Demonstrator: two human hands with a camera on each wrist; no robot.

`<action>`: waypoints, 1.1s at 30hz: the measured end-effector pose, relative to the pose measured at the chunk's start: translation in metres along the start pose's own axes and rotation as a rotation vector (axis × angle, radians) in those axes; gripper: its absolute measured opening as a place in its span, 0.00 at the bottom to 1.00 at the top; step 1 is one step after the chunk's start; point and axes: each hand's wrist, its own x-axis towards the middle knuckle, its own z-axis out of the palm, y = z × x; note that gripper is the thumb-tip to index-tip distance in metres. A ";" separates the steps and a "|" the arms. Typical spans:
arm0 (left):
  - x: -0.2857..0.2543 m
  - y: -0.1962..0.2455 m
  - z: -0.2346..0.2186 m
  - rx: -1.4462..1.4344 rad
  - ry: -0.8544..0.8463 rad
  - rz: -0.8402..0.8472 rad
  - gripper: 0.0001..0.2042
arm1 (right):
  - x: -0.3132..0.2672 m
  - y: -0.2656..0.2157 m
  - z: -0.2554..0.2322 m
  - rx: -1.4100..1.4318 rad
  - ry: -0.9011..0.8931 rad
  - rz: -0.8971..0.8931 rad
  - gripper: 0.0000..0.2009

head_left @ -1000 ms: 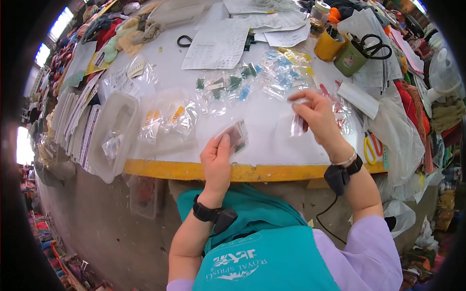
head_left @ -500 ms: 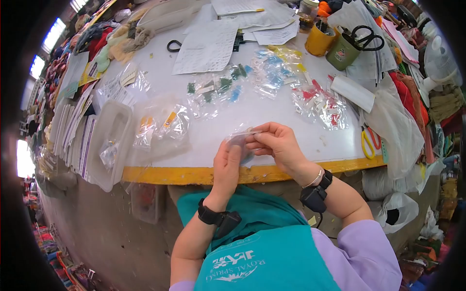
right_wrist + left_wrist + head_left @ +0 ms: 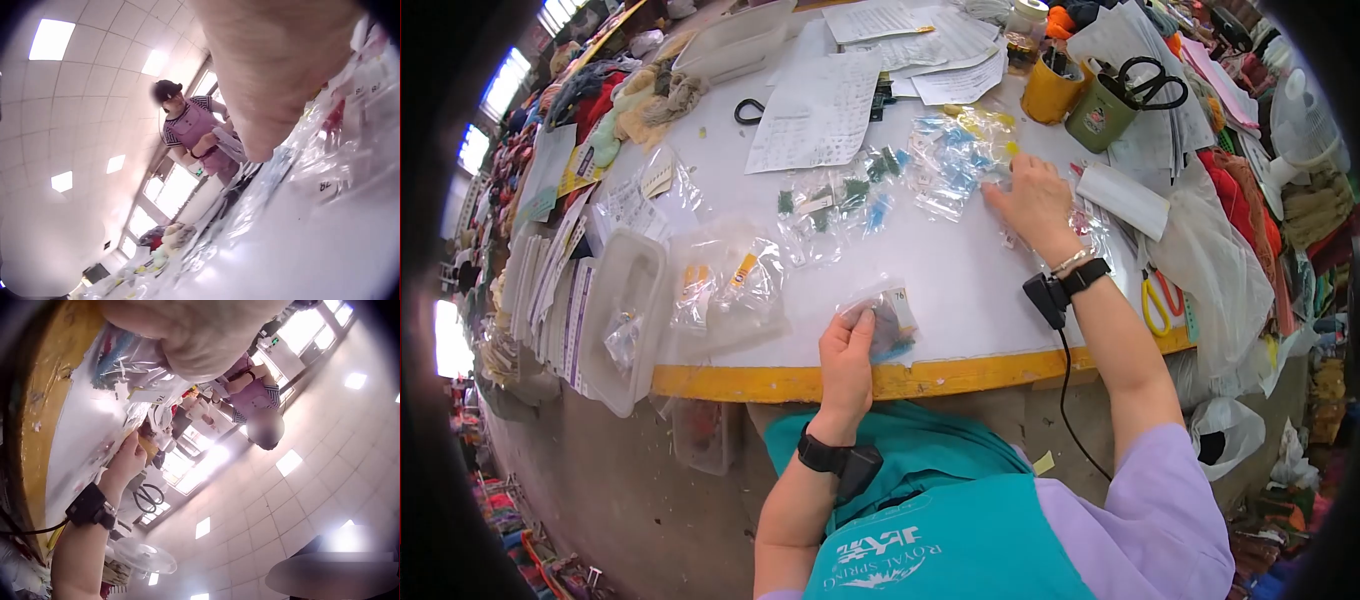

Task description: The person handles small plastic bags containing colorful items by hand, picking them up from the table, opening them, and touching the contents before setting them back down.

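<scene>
Near the table's front edge, the left hand (image 3: 846, 365) pinches clear plastic packets (image 3: 894, 325) between thumb and fingers; a tag reading 76 shows on top. The same tag (image 3: 147, 396) appears beside that hand in the left wrist view. Farther back, the right hand (image 3: 1037, 207) reaches down over the packets with red pieces (image 3: 1094, 232), beside the packets with blue pieces (image 3: 956, 150). Its fingertips are partly hidden, and whether they grip a packet cannot be told. To the left lie packets with green pieces (image 3: 825, 205).
A clear bin (image 3: 632, 320) and orange-tagged packets (image 3: 743, 269) are on the left. Papers (image 3: 815, 115), a yellow cup (image 3: 1052, 92), a green cup with scissors (image 3: 1100, 115) and a white roll (image 3: 1122, 200) stand or lie farther back. Another person (image 3: 197, 128) is across the table.
The right hand has left the left hand's packets and moved back and right to the red and blue packets. The left hand still holds its packets near the front edge.
</scene>
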 end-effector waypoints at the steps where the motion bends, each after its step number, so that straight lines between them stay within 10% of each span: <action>1: -0.001 0.000 -0.001 -0.004 -0.007 0.002 0.10 | 0.002 -0.002 0.002 -0.044 -0.036 0.027 0.14; 7: 0.000 -0.004 -0.005 0.011 -0.006 0.031 0.10 | 0.015 0.011 0.009 -0.028 -0.090 0.115 0.12; 10: 0.001 -0.003 -0.006 -0.006 -0.015 0.034 0.10 | 0.021 0.028 -0.017 0.063 0.162 0.047 0.09; 13: -0.001 -0.002 -0.006 -0.049 -0.036 -0.007 0.10 | 0.026 0.042 -0.049 0.706 0.136 0.004 0.09; 20: 0.001 0.010 -0.001 -0.123 -0.063 -0.103 0.11 | -0.013 -0.005 -0.128 1.354 -0.518 0.093 0.12; 26: -0.001 0.013 -0.001 -0.112 -0.089 -0.118 0.11 | -0.052 -0.062 -0.149 0.959 -0.945 -0.392 0.22; 33: -0.005 0.014 0.003 0.158 -0.170 -0.025 0.12 | -0.071 -0.110 -0.101 0.512 -0.441 -0.732 0.24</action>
